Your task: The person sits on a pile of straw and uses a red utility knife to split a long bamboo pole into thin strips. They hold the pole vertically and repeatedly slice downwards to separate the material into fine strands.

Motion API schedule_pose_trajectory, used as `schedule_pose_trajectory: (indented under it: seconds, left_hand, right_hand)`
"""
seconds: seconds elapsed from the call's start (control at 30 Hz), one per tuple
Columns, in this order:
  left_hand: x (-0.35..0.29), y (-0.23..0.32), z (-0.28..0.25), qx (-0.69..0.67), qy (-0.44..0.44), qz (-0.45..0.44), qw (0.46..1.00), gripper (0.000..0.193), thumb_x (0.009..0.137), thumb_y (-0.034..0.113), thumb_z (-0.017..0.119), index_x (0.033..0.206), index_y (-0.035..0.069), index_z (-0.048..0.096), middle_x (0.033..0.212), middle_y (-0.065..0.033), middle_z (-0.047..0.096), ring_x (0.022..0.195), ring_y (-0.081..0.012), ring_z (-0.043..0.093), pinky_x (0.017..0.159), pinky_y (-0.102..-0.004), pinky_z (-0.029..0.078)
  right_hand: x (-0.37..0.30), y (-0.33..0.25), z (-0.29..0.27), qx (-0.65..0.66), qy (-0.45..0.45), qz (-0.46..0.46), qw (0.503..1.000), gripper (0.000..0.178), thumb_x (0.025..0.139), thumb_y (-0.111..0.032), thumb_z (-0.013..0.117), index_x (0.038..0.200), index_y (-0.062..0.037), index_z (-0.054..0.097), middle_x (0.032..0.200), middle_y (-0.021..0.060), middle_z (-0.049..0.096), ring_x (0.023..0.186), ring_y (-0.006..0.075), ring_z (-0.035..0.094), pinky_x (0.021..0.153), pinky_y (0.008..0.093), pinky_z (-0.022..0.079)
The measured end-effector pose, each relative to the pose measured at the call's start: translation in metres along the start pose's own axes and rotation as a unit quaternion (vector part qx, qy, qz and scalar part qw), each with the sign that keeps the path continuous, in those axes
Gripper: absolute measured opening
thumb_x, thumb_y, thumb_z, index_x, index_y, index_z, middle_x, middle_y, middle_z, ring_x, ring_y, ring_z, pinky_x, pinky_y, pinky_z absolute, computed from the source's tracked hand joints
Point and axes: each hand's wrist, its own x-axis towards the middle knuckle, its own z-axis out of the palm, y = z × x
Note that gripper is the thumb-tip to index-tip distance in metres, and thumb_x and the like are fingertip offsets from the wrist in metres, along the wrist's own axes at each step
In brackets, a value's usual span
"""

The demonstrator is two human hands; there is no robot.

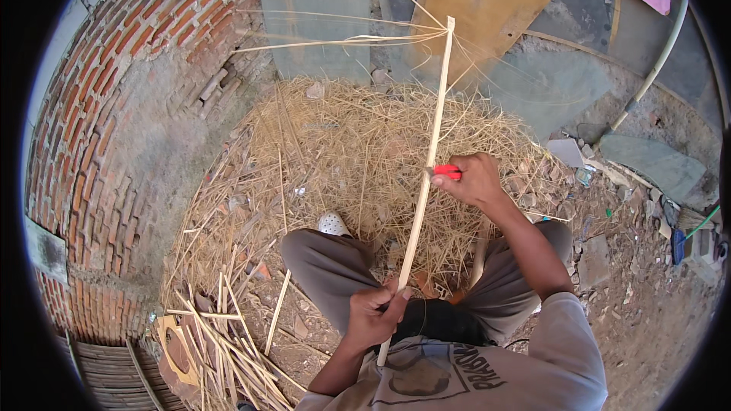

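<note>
A long pale bamboo strip (pixel 436 125) slants away from my lap, with thin fibres splayed out from its far tip. Near its lower end, my left hand (pixel 373 315) is closed round it, and the tail of the strip passes on against my shirt. Halfway along, my right hand (pixel 474 180) grips a red-handled knife (pixel 448 173). The blade sits at the strip's edge and is mostly too small to make out. My knees are bent outward on both sides of the strip.
Straw-like shavings (pixel 343 137) are heaped in front of me. Several cut strips (pixel 228 342) lie at lower left by a yellow frame-like piece (pixel 177 350). A brick wall (pixel 99 144) rises at left; boards (pixel 495 0) lean at the back. A pale pole (pixel 659 61) stands at right.
</note>
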Motion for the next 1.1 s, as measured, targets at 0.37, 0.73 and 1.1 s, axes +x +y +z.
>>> schedule_pose_trajectory:
  seconds: [0.37,0.73,1.1]
  left_hand:
    - [-0.032,-0.010,-0.020,-0.038,-0.063,0.003,0.997,0.022,0.088,-0.004,0.063,0.109,-0.005,0.069,0.058,0.0043,0.056,0.050,-0.0003,0.044,0.045,-0.0186,0.035]
    - [-0.077,-0.007,-0.058,0.033,-0.112,0.024,0.993,0.023,0.086,-0.004,0.066,0.109,-0.005,0.069,0.057,0.0010,0.056,0.053,-0.0005,0.047,0.050,-0.0189,0.039]
    - [-0.110,-0.013,-0.087,0.078,-0.141,-0.005,0.987,0.020,0.087,-0.002,0.067,0.106,-0.004,0.069,0.057,-0.0006,0.060,0.053,-0.0005,0.050,0.047,-0.0188,0.037]
  right_hand:
    - [0.007,0.026,-0.006,-0.042,0.046,0.028,0.998,0.070,0.074,-0.076,0.058,0.059,-0.0080,0.065,0.044,0.0103,0.051,0.044,0.0280,0.056,0.046,0.0409,0.044]
    - [0.016,0.055,-0.025,-0.080,0.017,0.166,0.983,0.079,0.075,-0.081,0.049,0.068,-0.0055,0.069,0.053,0.0151,0.057,0.057,0.0331,0.062,0.058,0.0453,0.048]
    - [0.025,0.117,-0.032,-0.086,0.066,0.284,0.953,0.072,0.079,-0.074,0.052,0.073,-0.0043,0.071,0.065,0.0216,0.063,0.069,0.0393,0.064,0.067,0.0484,0.049]
